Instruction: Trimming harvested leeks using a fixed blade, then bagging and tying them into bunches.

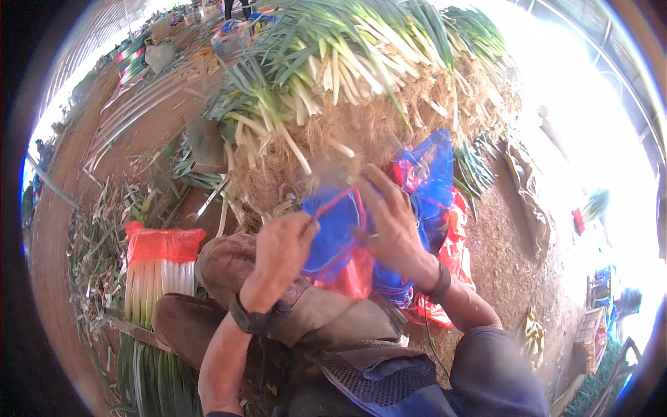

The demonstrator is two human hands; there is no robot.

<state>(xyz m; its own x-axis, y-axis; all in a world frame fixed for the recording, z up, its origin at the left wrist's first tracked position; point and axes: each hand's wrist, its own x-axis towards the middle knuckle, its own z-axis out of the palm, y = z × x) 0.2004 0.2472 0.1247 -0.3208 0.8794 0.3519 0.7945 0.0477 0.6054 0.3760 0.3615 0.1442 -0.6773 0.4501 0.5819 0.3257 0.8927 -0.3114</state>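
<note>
My left hand [283, 254] is closed, its fingertips pinching the left edge of a blue plastic bag [330, 240] with a red line along its upper rim. My right hand [392, 222] lies over the bag's right side with its fingers stretched out, slightly blurred; whether the thumb touches the film is unclear. More blue plastic film [436, 170] and crumpled red film [458, 229] are bunched beyond and beside my right wrist. A leek bundle [158, 281], its root end wrapped in red film, lies to the left of my knee.
A tall heap of leeks [361, 66] with shaggy roots fills the space in front. Leaf scraps [104, 271] litter the ground at left. A brown cloth strip [524, 194] lies at right, near a crate [590, 340]. Another wrapped bundle [592, 208] rests farther right.
</note>
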